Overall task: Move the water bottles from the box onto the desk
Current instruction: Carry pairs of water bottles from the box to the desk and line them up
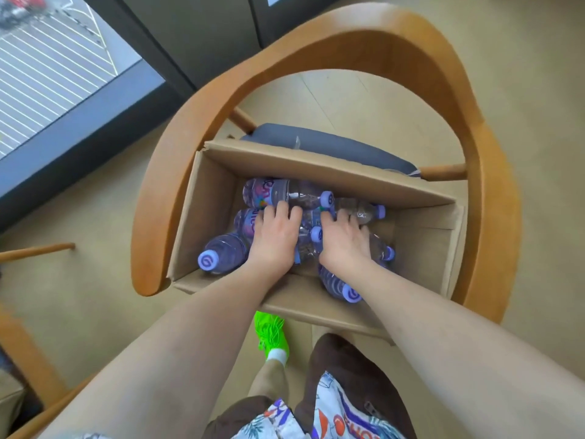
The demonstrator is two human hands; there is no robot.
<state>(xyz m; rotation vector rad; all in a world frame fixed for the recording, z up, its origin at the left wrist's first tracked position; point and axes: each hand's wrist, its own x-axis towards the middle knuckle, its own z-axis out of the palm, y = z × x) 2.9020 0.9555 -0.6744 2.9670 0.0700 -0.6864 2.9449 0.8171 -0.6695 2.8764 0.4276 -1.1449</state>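
Pick-up step: your left hand and right hand each curl onto bottles in the box; next, lift them clear.

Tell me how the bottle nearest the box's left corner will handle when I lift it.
The bottle looks full, so probably heavy for its size. Its thin ribbed plastic may dent under a squeeze. It lies on its side against the box wall, so it could roll once nudged.

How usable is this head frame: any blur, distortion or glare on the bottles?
Head view: wide-angle lens bows the chair's wooden arm; the top-left window is smeared; daylight is even and soft; bottles in the box are sharp enough to show cap swirls, without strong glare.
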